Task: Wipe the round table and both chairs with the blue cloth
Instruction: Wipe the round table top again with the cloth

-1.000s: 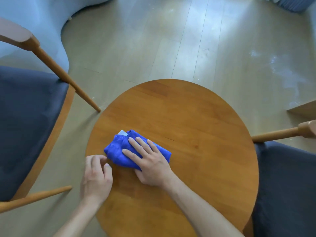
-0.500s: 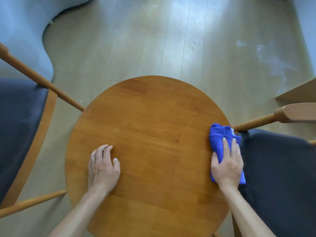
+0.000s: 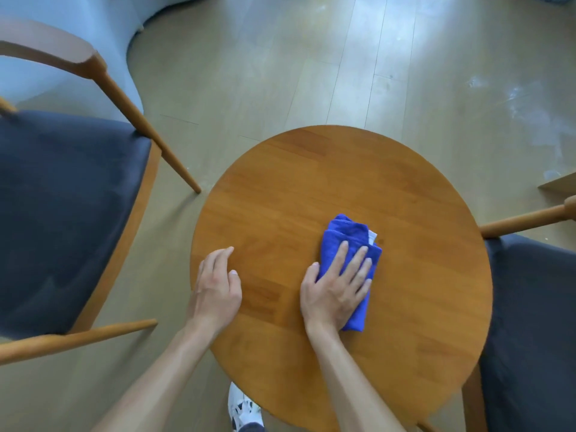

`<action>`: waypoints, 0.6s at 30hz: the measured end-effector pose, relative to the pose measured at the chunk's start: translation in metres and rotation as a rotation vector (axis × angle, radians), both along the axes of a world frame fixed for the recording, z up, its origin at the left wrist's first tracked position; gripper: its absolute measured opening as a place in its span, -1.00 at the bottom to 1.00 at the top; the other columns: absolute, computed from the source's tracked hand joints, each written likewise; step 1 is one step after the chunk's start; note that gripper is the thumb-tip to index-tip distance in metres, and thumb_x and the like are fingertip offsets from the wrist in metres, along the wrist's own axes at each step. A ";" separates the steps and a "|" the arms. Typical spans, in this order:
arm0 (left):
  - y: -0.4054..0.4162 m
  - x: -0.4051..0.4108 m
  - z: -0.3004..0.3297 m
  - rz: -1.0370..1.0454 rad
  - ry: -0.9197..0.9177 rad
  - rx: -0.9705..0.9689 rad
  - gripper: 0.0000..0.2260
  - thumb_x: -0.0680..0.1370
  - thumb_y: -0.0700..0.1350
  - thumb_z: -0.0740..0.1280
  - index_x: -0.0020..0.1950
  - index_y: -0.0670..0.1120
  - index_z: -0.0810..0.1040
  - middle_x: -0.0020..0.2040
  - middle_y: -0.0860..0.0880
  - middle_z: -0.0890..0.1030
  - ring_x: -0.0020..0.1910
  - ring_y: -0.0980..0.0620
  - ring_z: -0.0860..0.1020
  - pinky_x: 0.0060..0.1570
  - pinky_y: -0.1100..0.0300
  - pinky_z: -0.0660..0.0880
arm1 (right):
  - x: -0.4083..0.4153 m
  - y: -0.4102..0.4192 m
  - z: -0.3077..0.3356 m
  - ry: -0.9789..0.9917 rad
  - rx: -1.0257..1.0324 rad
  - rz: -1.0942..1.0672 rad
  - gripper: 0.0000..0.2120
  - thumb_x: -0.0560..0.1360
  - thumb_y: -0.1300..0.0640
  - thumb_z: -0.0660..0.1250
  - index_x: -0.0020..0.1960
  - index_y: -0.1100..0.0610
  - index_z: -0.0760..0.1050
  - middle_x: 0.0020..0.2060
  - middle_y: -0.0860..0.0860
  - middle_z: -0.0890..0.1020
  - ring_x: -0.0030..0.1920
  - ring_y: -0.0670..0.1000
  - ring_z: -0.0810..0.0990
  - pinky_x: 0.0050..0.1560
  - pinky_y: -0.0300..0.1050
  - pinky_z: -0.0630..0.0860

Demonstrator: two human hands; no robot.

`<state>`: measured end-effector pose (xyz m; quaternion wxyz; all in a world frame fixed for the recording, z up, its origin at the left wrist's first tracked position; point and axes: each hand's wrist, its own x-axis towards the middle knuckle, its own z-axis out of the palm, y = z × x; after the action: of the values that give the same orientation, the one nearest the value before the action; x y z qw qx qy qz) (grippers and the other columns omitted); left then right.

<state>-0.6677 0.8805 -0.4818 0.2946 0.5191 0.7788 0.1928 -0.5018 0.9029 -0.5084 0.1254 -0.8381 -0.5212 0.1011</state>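
Observation:
The round wooden table [image 3: 343,169] fills the middle of the view. On it lies the folded blue cloth [image 3: 346,238], near the table's centre. My right hand [image 3: 335,285] lies flat on the cloth with straight, spread fingers and presses it onto the wood. My left hand [image 3: 216,282] rests on the table's left edge, fingers loosely bent, holding nothing. A wooden chair with a dark grey seat [image 3: 62,213] stands to the left. The second chair [image 3: 533,322] stands at the right, close against the table.
Pale wooden floor lies beyond the table, with whitish smears [image 3: 523,104] at the far right. A light blue curved sofa base [image 3: 93,29] is at the top left. My shoe [image 3: 243,410] shows below the table's near edge.
My right hand slid the cloth from the table's left side to its right edge, then back toward the centre. My left hand stayed near the left edge.

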 end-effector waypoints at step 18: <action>-0.026 -0.016 0.004 0.189 -0.019 -0.028 -0.73 0.54 -0.25 0.22 0.24 -0.22 0.43 0.24 -0.19 0.47 0.24 -0.16 0.39 0.23 0.07 0.27 | -0.068 -0.051 -0.013 0.036 0.099 0.781 -0.41 0.42 0.02 0.31 0.45 0.06 0.38 0.48 0.17 0.29 0.49 0.19 0.24 0.40 0.25 0.28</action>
<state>-0.6832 0.8547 -0.4777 0.2899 0.4373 0.8241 0.2136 -0.5700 0.8515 -0.5211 0.1271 -0.5677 -0.8028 0.1306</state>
